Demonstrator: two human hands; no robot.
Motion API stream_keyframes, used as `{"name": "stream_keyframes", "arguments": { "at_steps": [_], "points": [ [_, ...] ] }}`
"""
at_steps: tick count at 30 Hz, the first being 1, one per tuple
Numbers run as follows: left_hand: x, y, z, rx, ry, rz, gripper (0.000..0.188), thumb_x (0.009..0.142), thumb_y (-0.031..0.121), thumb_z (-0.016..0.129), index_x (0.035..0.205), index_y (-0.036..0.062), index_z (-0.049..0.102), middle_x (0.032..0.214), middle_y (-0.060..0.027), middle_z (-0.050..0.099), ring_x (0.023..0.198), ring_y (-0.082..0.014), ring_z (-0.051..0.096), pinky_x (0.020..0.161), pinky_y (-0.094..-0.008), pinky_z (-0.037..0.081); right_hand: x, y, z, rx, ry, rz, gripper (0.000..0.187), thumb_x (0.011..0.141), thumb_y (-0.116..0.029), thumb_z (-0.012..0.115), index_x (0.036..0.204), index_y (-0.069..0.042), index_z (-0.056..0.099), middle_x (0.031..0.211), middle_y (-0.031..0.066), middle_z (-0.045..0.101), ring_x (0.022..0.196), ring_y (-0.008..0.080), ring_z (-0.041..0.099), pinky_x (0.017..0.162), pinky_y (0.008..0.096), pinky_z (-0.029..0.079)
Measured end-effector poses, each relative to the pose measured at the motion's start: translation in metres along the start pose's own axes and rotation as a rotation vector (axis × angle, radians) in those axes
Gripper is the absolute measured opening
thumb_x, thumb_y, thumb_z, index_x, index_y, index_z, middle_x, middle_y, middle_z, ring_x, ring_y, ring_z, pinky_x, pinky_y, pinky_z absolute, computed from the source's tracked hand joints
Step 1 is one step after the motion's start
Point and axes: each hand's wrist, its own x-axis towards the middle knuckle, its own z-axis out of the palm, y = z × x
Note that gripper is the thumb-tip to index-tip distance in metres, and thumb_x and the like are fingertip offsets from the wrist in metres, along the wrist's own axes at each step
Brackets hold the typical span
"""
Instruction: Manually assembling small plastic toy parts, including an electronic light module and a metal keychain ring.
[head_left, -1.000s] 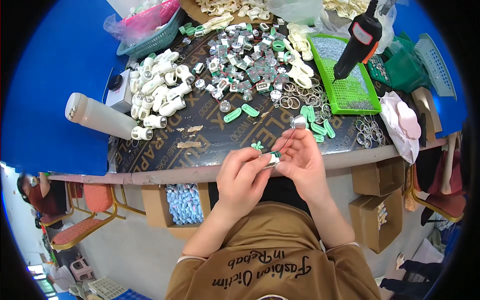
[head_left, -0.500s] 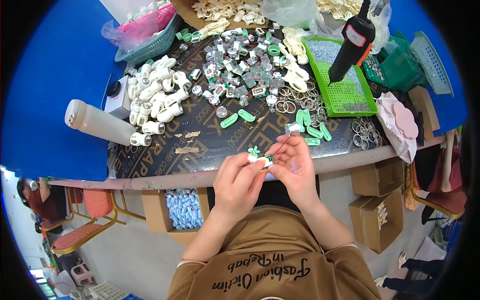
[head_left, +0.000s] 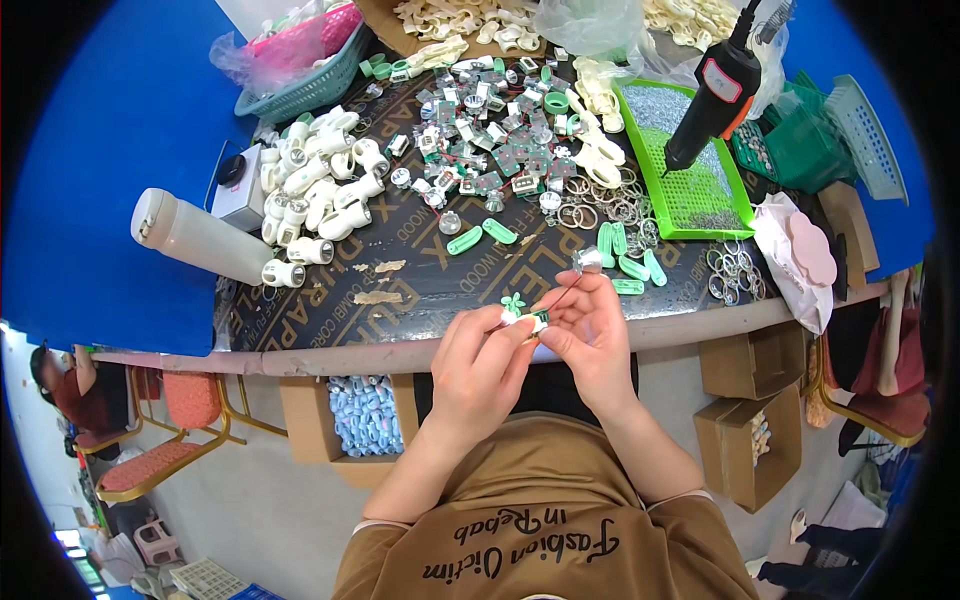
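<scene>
My left hand (head_left: 474, 362) is closed, with thumb and fingers pinching a small white plastic casing that has a green flower-shaped piece (head_left: 514, 304) at its top. Against it, my right hand (head_left: 594, 348) grips a small light module; its clear reflector (head_left: 588, 261) stands above the fingers, with a thin red wire running down toward the casing. The fingertips of both hands meet near the table edge, partly hiding the parts. Just beyond lie light green oval pieces (head_left: 629, 267) and a pile of similar light modules (head_left: 500, 135).
White flashlight casings (head_left: 325, 180) are heaped at left beside a white bottle (head_left: 205, 238). A black electric screwdriver (head_left: 712, 100) hangs over a green tray (head_left: 700, 200) of screws. Metal rings (head_left: 735, 275) lie at right. A box of blue parts (head_left: 366, 415) stands below the table.
The whole view has shifted slightly. My hands keep nearly the same pose, with the casing and light module still held together.
</scene>
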Motion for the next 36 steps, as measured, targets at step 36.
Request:
{"name": "stream_keyframes", "arguments": {
  "at_steps": [36],
  "points": [
    [0.007,-0.059,-0.056,0.244,0.098,-0.332,0.018,0.071,0.006,0.068,0.085,0.0017,0.058,0.086,-0.0106,0.059,0.079,-0.0282,0.056,0.069,-0.0361,0.044,0.081,-0.06,-0.055,-1.548,0.046,-0.606,0.014,0.073,-0.002,0.061,0.087,0.001,0.058,0.088,0.0148,0.055,0.086,0.0284,0.053,0.075,0.0368,0.044]
  ]
}}
